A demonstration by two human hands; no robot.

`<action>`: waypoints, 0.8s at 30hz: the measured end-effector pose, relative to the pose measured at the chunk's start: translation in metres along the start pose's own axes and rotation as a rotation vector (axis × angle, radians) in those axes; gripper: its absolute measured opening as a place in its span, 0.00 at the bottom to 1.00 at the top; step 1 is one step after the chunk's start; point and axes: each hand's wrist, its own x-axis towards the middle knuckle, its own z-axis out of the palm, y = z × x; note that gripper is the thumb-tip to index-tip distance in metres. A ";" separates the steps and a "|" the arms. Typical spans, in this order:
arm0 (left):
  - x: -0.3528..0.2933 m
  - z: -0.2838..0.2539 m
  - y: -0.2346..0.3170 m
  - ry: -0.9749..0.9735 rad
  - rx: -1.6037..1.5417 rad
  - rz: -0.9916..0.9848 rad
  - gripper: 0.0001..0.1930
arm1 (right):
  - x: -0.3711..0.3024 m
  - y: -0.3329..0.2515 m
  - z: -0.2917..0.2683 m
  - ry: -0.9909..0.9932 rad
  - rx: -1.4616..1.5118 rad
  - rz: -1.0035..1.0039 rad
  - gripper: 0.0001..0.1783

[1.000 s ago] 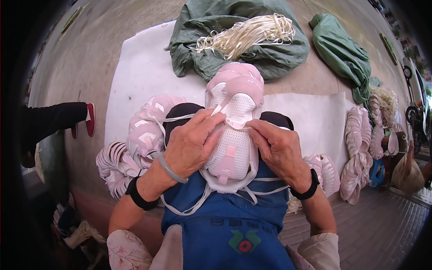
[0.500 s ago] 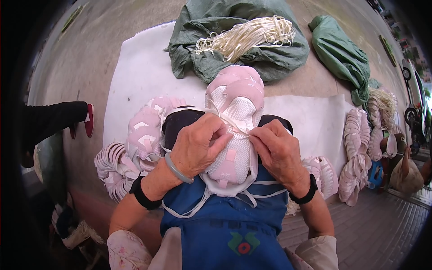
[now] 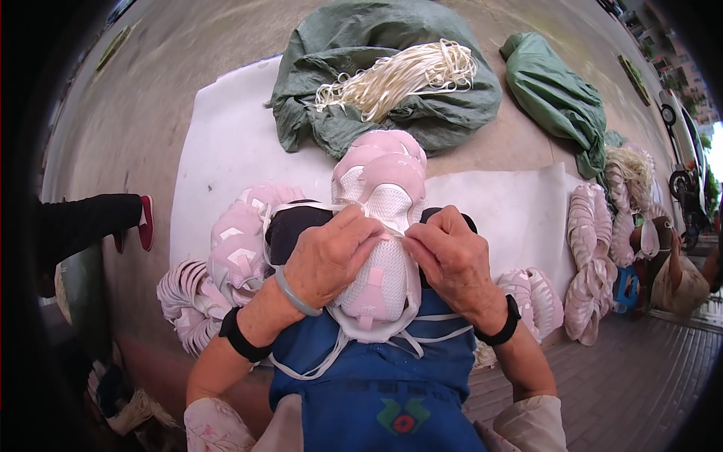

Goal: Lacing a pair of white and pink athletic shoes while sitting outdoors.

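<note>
A pink and white mesh shoe upper (image 3: 375, 301) lies over my lap, with more uppers stacked beyond it. My left hand (image 3: 335, 252) is closed at the left side of its lacing area, fingertips pinching a white shoelace (image 3: 307, 206). Opposite it, my right hand (image 3: 453, 252) pinches the same lace between thumb and forefinger. Both hands nearly meet over the middle of the upper. Loose lace ends trail across my blue apron (image 3: 369, 399). My fingers partly hide the eyelets.
Ahead, a bundle of cream laces (image 3: 407, 75) rests on a green sack (image 3: 301, 68). Coiled stacks of pink uppers (image 3: 245, 233) sit at my left, with another stack (image 3: 590, 256) at right. A second green sack (image 3: 553, 87) lies far right. A person's red shoe (image 3: 146, 222) is at left.
Both hands stay pinched on the lace, the right hand drawing slightly closer to the left. The whole view has shifted a little, so the sacks and shoe upper appear lower and further left.
</note>
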 end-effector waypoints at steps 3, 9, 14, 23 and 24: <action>-0.002 0.005 -0.001 0.028 0.019 -0.017 0.07 | 0.000 -0.001 0.003 -0.006 -0.006 -0.023 0.05; -0.001 0.007 -0.004 0.050 -0.009 0.006 0.07 | -0.002 0.000 0.005 -0.016 0.003 -0.016 0.06; -0.002 0.007 -0.004 0.049 -0.013 0.001 0.06 | -0.001 0.003 0.005 -0.052 -0.020 -0.038 0.06; -0.002 0.008 -0.005 0.079 -0.014 0.006 0.06 | 0.000 0.001 0.008 -0.025 -0.011 -0.042 0.06; -0.002 0.009 -0.005 0.081 -0.018 0.001 0.06 | -0.001 0.001 0.009 -0.022 -0.013 -0.040 0.06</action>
